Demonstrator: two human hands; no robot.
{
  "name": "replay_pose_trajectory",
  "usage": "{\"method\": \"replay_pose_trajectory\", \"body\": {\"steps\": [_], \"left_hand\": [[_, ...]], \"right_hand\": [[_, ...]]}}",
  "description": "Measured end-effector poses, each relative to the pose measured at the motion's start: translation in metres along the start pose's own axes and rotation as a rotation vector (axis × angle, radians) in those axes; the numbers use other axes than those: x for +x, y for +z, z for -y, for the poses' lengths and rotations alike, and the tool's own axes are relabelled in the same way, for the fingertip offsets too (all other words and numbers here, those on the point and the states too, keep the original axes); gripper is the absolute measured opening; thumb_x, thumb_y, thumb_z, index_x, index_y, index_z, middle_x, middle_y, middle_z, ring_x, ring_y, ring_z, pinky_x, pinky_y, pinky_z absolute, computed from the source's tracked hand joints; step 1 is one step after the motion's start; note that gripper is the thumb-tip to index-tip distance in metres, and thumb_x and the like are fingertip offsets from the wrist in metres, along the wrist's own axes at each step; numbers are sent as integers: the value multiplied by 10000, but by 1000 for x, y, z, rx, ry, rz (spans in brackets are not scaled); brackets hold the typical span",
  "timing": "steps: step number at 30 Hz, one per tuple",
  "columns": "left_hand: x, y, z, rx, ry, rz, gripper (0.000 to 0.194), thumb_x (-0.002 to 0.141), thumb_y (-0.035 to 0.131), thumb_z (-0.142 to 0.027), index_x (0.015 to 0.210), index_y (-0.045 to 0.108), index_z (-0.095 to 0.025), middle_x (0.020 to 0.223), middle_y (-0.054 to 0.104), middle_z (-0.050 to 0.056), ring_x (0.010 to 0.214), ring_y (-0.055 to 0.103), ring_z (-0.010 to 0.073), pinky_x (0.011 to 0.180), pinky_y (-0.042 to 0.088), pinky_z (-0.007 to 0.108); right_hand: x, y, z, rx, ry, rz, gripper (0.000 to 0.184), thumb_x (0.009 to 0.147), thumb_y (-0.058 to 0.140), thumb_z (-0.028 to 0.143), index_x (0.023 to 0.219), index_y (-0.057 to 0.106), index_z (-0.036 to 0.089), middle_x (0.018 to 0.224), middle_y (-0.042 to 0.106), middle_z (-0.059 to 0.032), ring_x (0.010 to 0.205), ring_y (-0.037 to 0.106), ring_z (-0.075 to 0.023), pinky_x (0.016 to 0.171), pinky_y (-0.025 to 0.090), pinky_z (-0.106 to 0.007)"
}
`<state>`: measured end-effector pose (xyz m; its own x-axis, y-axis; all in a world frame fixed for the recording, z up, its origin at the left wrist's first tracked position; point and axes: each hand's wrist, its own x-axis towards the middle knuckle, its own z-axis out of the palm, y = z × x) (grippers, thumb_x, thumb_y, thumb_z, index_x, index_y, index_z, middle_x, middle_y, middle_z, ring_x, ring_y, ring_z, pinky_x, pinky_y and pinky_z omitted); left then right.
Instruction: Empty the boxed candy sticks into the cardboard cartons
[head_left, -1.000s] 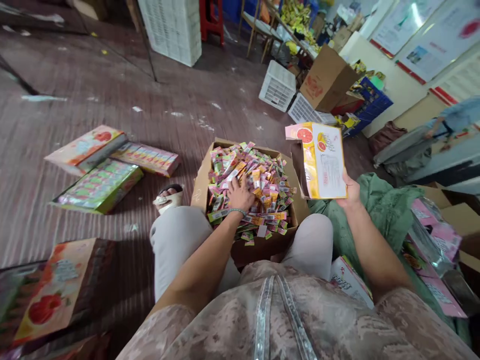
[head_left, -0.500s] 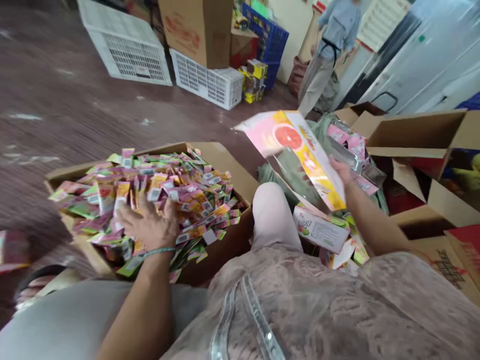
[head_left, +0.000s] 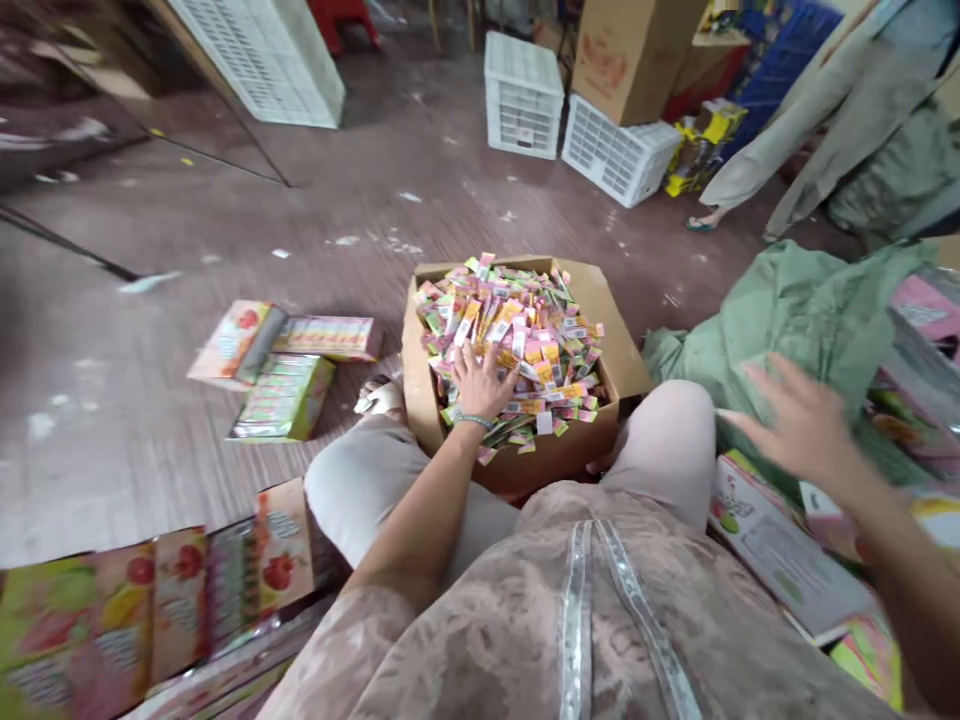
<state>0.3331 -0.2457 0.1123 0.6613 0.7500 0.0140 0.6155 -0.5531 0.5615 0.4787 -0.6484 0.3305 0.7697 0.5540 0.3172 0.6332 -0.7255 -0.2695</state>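
Note:
My left hand (head_left: 482,385) rests with fingers spread on a heap of small printed sachets (head_left: 525,345). They fill a cardboard carton (head_left: 424,400) on the floor between my legs. Off to the right, my right hand (head_left: 799,425) is in the air, slightly blurred, its fingers apart and nothing in them. Behind it is a green cloth sack (head_left: 780,310). Below that hand lies a white printed box (head_left: 787,540) with a green fruit picture, among other packs beside my right knee.
On the floor at left lie an orange box (head_left: 232,345) and a box of green packs (head_left: 281,398). Several fruit-printed boxes (head_left: 176,605) line the lower left. White crates (head_left: 523,95) stand at the back. A person's legs (head_left: 810,130) appear at upper right.
My right hand has let go of the printed grapefruit carton it held up, which is no longer in sight there. The view has swung left. My left hand stays on the sachets.

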Motion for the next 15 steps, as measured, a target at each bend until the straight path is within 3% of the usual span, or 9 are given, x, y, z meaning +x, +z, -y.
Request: {"method": "replay_pose_trajectory", "body": {"steps": [2, 4, 7, 9, 11, 15], "left_hand": [[0, -6, 9, 9, 11, -16, 668, 966, 700, -456, 1562, 620, -166, 1803, 285, 228, 1688, 202, 451, 1341, 238, 638], [4, -18, 21, 15, 7, -37, 655, 960, 688, -387, 1556, 607, -128, 1804, 264, 254, 1685, 230, 429, 1345, 259, 599], [21, -40, 31, 16, 20, -97, 767, 965, 684, -417, 1651, 498, -127, 1818, 222, 252, 1700, 201, 405, 1355, 245, 576], [42, -48, 30, 30, 42, -97, 871, 969, 698, -513, 1720, 413, -177, 1844, 160, 216, 1715, 124, 415, 1359, 207, 609], [69, -45, 23, 66, 50, -24, 908, 964, 707, -576, 1747, 381, -252, 1864, 109, 164, 1718, 48, 447, 1348, 156, 678], [106, -13, 15, 170, 15, 207, 851, 998, 651, -615, 1744, 394, -297, 1858, 178, 125, 1704, 82, 475, 1321, 79, 759]], "right_hand": [[47, 82, 64, -4, -260, 204, 834, 875, 712, 826, 1519, 691, 295, 1765, 369, -165, 1607, 331, -548, 1271, 224, -844], [83, 161, 129, -10, -458, 318, 838, 915, 772, 717, 1638, 560, 351, 1819, 261, -94, 1654, 188, -545, 1286, 190, -832], [119, 252, 190, -35, -546, 411, 856, 950, 790, 603, 1702, 467, 351, 1841, 188, -71, 1661, 54, -564, 1278, 91, -862], [133, 294, 196, -42, -521, 467, 807, 959, 775, 592, 1672, 519, 313, 1844, 161, -86, 1642, 24, -595, 1233, 48, -912], [142, 323, 182, -35, -473, 476, 745, 960, 758, 598, 1608, 599, 266, 1839, 166, -106, 1622, 27, -611, 1212, 52, -925], [144, 352, 131, 13, -390, 374, 640, 923, 766, 522, 1478, 700, 209, 1705, 383, -161, 1549, 231, -546, 1269, 210, -783]]}}
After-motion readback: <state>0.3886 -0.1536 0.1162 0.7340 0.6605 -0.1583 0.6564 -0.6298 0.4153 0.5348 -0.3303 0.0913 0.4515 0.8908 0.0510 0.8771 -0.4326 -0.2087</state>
